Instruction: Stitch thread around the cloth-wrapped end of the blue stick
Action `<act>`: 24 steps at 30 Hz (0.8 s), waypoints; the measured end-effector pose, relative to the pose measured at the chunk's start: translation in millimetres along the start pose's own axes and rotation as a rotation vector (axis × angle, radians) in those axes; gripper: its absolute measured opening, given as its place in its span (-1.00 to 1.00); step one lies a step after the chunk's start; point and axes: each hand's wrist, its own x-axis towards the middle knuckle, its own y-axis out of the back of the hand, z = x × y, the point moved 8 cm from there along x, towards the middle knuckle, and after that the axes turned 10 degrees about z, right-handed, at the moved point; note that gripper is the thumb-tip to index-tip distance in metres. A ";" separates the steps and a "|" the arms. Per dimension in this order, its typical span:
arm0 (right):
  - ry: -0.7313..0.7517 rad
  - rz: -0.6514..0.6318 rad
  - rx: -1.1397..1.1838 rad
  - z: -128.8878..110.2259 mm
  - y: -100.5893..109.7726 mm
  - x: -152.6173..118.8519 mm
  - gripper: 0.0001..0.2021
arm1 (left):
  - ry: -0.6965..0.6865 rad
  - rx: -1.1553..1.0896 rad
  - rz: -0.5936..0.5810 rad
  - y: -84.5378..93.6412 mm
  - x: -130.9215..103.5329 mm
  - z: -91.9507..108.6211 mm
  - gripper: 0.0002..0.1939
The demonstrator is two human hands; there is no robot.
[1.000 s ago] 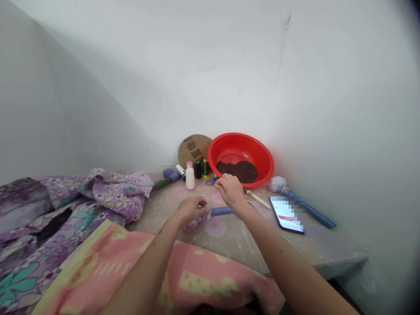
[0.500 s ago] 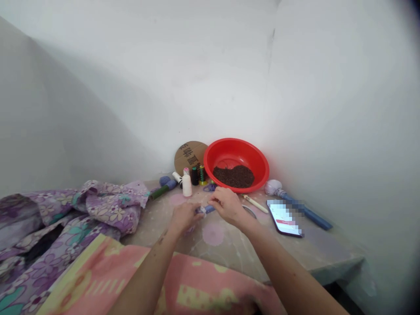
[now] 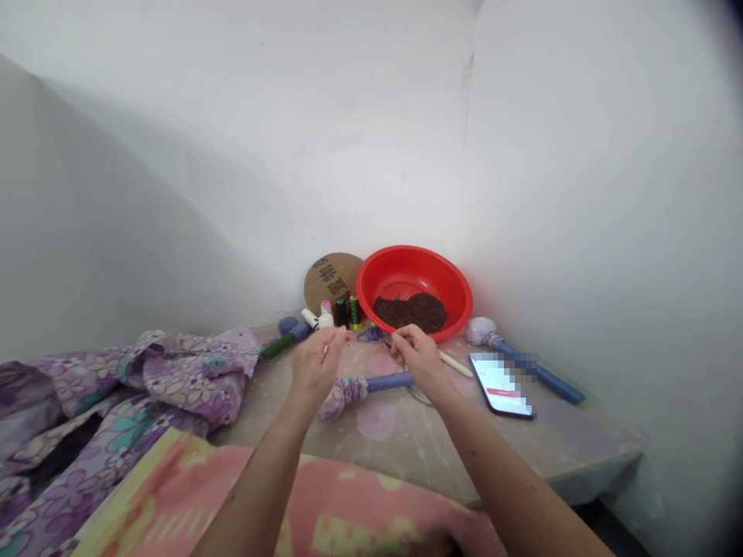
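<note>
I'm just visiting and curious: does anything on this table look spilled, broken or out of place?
Nothing looks spilled or broken. The dark grains sit inside the red basin, and the cloth-headed blue stick lies flat below the raised left hand and right hand.

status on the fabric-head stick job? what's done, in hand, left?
Done: one wrapped stick lies by the phone. In hand: left hand and right hand are raised apart with fingers pinched, above the stick with bunched floral cloth; any thread is too fine to see. Left: cannot tell whether that cloth is tied.

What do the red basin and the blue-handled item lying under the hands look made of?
Red basin: likely plastic, with a glossy, evenly coloured wall. Blue-handled item: its head looks like gathered floral cloth, puckered; the handle is smooth, perhaps plastic, but I can't be sure.
</note>
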 end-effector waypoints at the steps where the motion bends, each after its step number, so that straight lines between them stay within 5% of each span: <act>1: -0.054 0.012 0.031 12.6 0.1 -0.2 -0.85 | -0.028 -0.054 0.049 11.2 3.3 12.0 -0.64; 7: -0.188 0.132 -0.085 80.1 6.1 -13.4 -0.81 | -0.069 -0.187 0.116 60.8 7.3 71.1 -0.68; 13: -0.225 0.071 -0.045 102.1 -3.2 -27.3 -0.84 | -0.097 -0.252 0.268 103.6 -2.3 118.5 -0.77; 24: -0.484 0.115 0.238 118.7 0.3 -36.1 -0.74 | -0.013 -0.172 0.331 123.5 -38.2 122.0 -0.92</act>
